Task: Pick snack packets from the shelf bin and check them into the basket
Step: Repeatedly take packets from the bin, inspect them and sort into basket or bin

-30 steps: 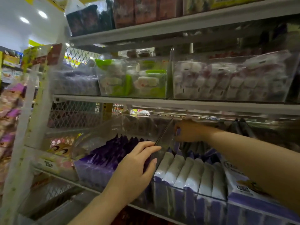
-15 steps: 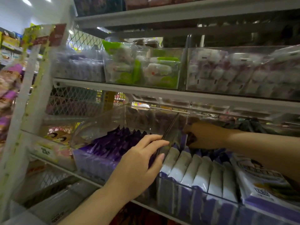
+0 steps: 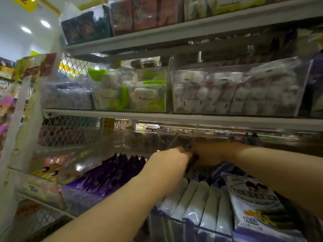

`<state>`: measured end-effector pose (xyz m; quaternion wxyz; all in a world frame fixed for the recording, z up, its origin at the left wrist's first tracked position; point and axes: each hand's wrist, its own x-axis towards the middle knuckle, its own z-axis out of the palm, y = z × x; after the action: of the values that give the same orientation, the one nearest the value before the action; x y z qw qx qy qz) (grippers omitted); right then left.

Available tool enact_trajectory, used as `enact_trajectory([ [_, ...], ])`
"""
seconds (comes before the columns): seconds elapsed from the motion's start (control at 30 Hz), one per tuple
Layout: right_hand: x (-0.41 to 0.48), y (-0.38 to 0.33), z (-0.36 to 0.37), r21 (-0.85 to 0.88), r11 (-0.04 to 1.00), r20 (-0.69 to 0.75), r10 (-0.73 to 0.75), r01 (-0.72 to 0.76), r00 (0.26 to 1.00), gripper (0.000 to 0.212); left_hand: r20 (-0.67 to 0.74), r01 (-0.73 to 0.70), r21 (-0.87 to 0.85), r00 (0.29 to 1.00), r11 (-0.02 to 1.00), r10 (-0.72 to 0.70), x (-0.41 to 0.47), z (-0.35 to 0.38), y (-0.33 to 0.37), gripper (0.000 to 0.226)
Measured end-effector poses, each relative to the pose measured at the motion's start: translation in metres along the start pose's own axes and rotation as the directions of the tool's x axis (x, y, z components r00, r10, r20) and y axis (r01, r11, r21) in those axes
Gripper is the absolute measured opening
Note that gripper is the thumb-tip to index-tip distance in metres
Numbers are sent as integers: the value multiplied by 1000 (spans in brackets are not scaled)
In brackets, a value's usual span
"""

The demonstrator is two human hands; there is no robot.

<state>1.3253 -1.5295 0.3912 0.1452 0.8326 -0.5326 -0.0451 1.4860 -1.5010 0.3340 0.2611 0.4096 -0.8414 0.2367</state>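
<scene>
A clear shelf bin (image 3: pixel 82 165) on the lower shelf holds dark purple snack packets (image 3: pixel 111 173) on the left and white-and-purple snack packets (image 3: pixel 197 205) on the right. A clear divider stands between the two rows. My left hand (image 3: pixel 167 165) reaches over the packets to the top of the divider, its fingertips hidden and blurred. My right hand (image 3: pixel 209 152) is deep at the back of the bin, touching the left hand. Its fingers curl down out of sight among the packets. No basket is in view.
A large white snack bag (image 3: pixel 257 206) lies at the right of the bin. The shelf above (image 3: pixel 227 119) hangs low over my hands, carrying clear bins of green-and-white (image 3: pixel 132 91) and pink-and-white sweets (image 3: pixel 232 91). A white shelf post (image 3: pixel 22 119) stands at the left.
My left hand has moved forward off the divider's front edge, deeper into the bin, until it meets my right hand. The right hand stays at the back. The camera has tilted.
</scene>
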Motion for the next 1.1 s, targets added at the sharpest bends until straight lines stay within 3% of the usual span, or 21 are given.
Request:
enact_trajectory([
  [0.13, 6, 2, 8, 41, 999, 2, -27, 27, 1000, 32, 324, 57, 127, 941, 990, -95, 34, 14, 2, 40],
  [0.27, 9, 7, 10, 102, 991, 41, -97, 92, 994, 26, 439, 9, 268, 889, 964, -130, 44, 20, 1, 41],
  [0.37, 15, 6, 11, 34, 994, 80, -110, 107, 991, 30, 444, -95, 380, 891, 920, -91, 45, 20, -9, 47],
  [0.5, 23, -1, 9, -146, 983, 148, -94, 116, 984, 38, 442, -128, 371, 895, 920, -54, 44, 19, -24, 51],
  [0.8, 21, -3, 20, 44, 980, 0, -193, 193, 981, 17, 363, -53, 354, 928, 934, -85, 49, 24, -22, 33],
  [0.97, 16, -4, 16, 72, 975, -27, -209, 211, 977, 18, 354, -32, 332, 931, 943, -93, 47, 22, -22, 31],
  [1.1, 11, 4, 6, 21, 989, -79, -141, 143, 987, 27, 337, -19, 308, 937, 951, -90, 46, 23, -23, 29],
])
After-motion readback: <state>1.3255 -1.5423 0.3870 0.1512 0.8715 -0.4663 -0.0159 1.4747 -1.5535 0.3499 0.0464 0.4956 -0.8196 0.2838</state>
